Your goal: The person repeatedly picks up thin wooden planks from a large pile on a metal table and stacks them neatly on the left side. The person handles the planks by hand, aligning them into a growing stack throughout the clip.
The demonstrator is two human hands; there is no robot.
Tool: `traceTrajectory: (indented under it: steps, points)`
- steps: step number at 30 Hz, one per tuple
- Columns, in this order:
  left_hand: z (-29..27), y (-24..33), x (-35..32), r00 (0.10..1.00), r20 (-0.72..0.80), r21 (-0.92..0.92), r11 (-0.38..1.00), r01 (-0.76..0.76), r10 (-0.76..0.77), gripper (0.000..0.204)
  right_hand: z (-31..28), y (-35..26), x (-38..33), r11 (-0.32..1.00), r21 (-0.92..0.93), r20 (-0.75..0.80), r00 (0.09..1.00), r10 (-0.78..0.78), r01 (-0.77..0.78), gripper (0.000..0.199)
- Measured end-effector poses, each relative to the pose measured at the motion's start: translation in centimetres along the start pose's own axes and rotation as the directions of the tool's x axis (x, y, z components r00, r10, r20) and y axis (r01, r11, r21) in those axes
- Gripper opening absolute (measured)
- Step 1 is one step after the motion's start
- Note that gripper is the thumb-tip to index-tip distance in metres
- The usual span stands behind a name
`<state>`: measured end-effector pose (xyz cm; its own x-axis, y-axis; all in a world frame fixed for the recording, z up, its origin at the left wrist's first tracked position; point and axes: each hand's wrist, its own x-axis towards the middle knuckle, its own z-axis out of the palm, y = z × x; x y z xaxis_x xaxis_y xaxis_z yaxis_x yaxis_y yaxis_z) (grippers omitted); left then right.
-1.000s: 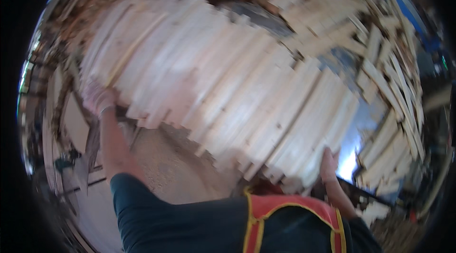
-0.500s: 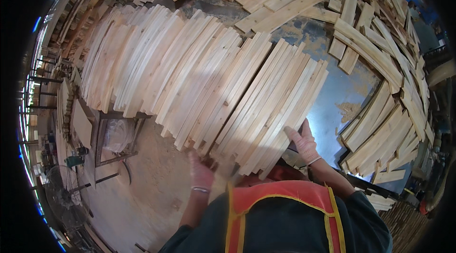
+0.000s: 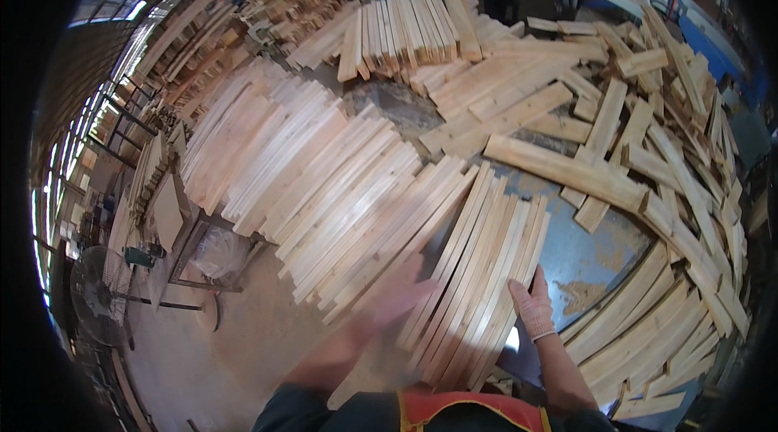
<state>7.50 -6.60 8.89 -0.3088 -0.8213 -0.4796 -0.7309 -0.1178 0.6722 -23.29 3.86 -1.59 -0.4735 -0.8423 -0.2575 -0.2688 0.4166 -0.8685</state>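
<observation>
A group of pale wooden slats (image 3: 482, 270), standing side by side, lies in front of me, apart from a longer row of slats (image 3: 340, 181) to its left. My right hand (image 3: 533, 306), in a light knitted glove, grips the group's right side, with the thumb over the edge of the outermost slat. On the other side, my left hand (image 3: 401, 294) is smeared by motion; its fingers look spread and reach to the group's left edge. Whether they touch the wood I cannot tell.
Loose boards (image 3: 648, 148) lie heaped on the right of the metal table (image 3: 583, 241), which bears patches of sawdust. Another stack of slats (image 3: 405, 31) stands at the far side. A standing fan (image 3: 101, 294) is at the left, beside a metal-framed stand (image 3: 186, 250).
The slat group has come away from the long row, leaving a wedge-shaped gap. My left hand has moved from the row's near end to the group's left side. The view has tilted up.
</observation>
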Motion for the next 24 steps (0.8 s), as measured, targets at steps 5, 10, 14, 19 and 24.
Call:
traceTrajectory:
  steps: [5,10,14,19,24]
  points:
    - [5.4,-0.1,9.8,0.975,0.169,0.061,0.989,0.133,-0.142,0.113,-1.8,0.1,3.1,0.979,-0.197,0.188,0.978,0.091,-0.054,0.092]
    - [6.7,5.5,7.0,0.999,0.030,0.117,0.993,0.020,-0.023,0.119,-2.3,1.5,2.9,0.870,0.401,0.188,0.956,0.227,-0.285,0.067]
    - [4.2,10.8,3.8,0.999,0.003,0.094,0.994,-0.051,0.051,0.112,-5.2,-3.7,0.8,0.777,0.623,0.004,0.994,0.112,-0.090,0.057]
    - [-2.3,17.6,-1.6,0.890,-0.304,-0.060,0.926,-0.373,0.339,0.109,-11.3,-17.1,-2.7,0.761,0.502,-0.277,0.910,-0.308,0.410,0.061]
    - [-6.9,15.6,-3.6,0.612,-0.438,-0.083,0.648,-0.757,0.658,0.119,-8.7,-23.2,-7.7,0.610,0.389,-0.547,0.706,-0.449,0.690,0.052]
